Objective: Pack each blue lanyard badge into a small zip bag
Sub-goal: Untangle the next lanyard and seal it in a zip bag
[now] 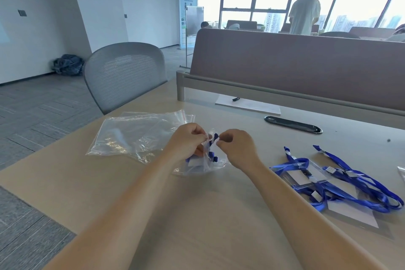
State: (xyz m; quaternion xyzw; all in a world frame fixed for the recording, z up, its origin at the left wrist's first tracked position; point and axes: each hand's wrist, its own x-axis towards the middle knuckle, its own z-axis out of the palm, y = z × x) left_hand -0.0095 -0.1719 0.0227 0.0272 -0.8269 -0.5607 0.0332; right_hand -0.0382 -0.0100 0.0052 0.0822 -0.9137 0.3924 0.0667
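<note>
A small clear zip bag (pixel 211 163) stands on the table in front of me, with a blue lanyard badge (pixel 212 150) inside it and a loop of blue strap poking out of the top. My left hand (pixel 186 140) pinches the left side of the bag's mouth. My right hand (pixel 235 148) pinches the right side. Several more blue lanyard badges (pixel 337 178) lie tangled in a pile to the right. A stack of clear zip bags (pixel 135 132) lies flat to the left, behind my left hand.
The table (pixel 179 215) has a padded divider (pixel 295 66) along its back. A white paper sheet (pixel 248 105) with a small black item on it and a black cable slot (pixel 292 124) lie near it. A grey mesh chair (pixel 125 74) stands at the far left edge.
</note>
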